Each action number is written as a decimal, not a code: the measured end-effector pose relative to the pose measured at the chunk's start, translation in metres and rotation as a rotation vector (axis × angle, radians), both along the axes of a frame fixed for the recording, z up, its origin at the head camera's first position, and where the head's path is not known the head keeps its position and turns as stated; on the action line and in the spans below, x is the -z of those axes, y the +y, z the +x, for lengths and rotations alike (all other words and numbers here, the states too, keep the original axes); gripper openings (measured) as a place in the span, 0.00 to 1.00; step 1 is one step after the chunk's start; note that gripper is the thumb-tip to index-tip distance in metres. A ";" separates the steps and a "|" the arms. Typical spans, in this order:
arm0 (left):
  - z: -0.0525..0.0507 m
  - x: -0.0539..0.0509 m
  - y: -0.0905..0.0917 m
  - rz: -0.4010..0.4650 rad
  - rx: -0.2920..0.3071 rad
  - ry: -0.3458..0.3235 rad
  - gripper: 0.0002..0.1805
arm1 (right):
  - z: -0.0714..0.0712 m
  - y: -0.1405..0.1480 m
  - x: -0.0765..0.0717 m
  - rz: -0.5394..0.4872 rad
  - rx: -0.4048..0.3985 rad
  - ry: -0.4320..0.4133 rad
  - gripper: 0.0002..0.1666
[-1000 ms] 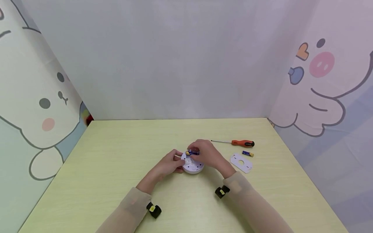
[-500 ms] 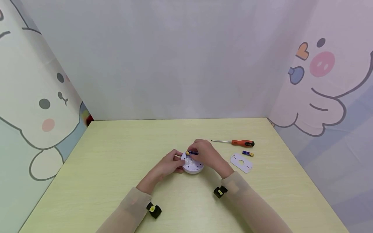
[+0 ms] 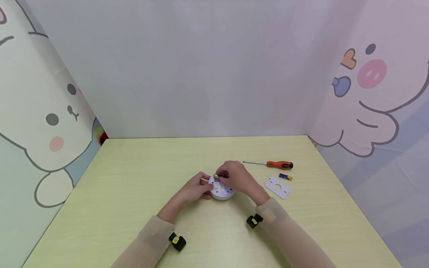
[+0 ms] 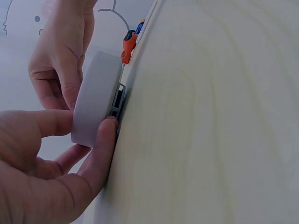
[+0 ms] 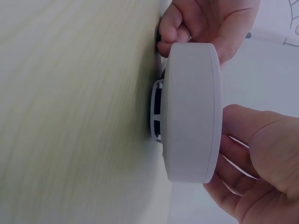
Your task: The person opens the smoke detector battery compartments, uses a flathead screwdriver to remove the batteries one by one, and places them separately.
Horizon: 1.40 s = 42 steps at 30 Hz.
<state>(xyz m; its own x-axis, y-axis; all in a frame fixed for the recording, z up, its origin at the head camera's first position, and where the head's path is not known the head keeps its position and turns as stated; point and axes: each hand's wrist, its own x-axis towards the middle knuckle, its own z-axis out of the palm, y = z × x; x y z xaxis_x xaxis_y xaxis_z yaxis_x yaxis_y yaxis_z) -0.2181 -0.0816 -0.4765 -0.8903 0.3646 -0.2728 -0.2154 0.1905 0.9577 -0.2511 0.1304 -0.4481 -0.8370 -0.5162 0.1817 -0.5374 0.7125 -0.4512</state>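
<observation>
A white round smoke detector (image 3: 222,191) lies vented side down on the table, its flat back facing up. My left hand (image 3: 194,188) grips its rim at the left, thumb on the upper edge and fingers beneath. From the right, my right hand (image 3: 238,178) pinches a blue and gold battery (image 3: 216,176) over the far part of the back. Fingers cover much of this battery, and I cannot tell how deep it sits. Both wrist views show the detector's side wall (image 4: 96,100) and the dark slots (image 5: 158,112) of its vented underside; the battery is hidden there.
To the right lie a screwdriver (image 3: 279,165) with an orange and black handle, a second blue and gold battery (image 3: 285,176) and a white mounting plate (image 3: 277,187) with a round hole. The wooden table (image 3: 147,160) ends against a pale curtain (image 3: 201,74).
My right hand and forearm have shifted slightly, still pinching the battery over the detector. The left hand keeps its grip, and the detector stays in place.
</observation>
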 end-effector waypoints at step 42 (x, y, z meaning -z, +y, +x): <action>0.000 0.001 0.002 -0.040 -0.011 0.005 0.20 | 0.005 0.097 -0.029 -0.114 -0.012 0.133 0.11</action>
<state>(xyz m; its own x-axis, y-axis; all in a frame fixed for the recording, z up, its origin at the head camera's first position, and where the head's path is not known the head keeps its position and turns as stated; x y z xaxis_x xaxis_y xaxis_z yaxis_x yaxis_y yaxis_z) -0.2186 -0.0800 -0.4777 -0.8956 0.3435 -0.2826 -0.2130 0.2265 0.9504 -0.2459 0.2278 -0.4189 -0.7954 -0.4959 0.3483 -0.6060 0.6539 -0.4529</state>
